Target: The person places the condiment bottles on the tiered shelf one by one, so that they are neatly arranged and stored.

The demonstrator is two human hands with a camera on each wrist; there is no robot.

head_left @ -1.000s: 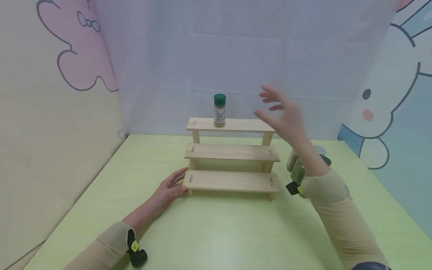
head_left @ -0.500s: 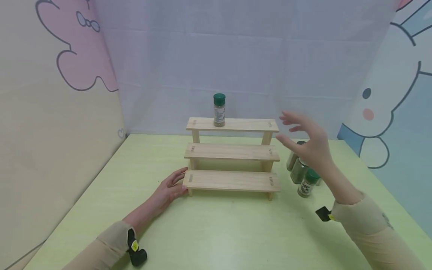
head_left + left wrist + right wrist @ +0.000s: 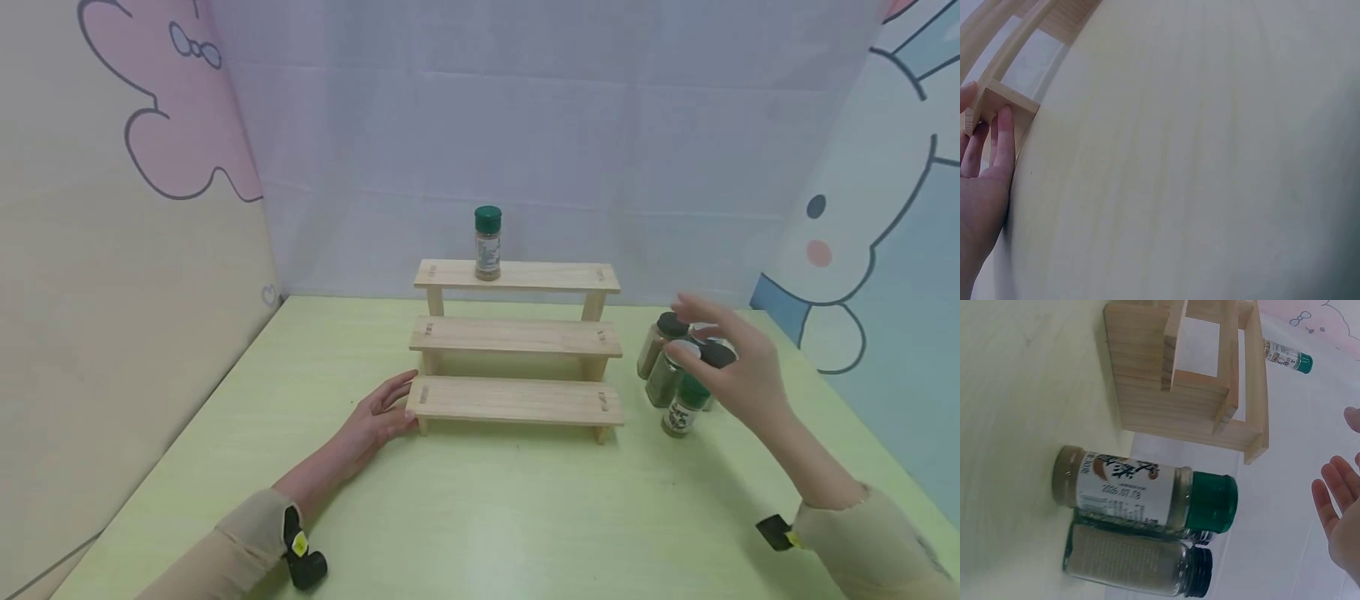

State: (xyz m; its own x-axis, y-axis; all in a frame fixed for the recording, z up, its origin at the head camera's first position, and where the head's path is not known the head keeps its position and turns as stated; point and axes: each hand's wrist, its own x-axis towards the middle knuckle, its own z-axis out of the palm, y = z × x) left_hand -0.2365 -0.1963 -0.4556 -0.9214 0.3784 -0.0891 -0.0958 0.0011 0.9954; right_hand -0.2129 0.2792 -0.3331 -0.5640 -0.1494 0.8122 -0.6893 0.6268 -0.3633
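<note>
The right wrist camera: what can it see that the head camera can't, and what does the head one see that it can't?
Only the right wrist view shows a date clearly on the label of the front jar, and the rack's outer right side.

Only the head view shows the left hand at the rack's left end and the big rabbit on the wall.

Both show the rack, the top jar, the front jar and the right hand.
</note>
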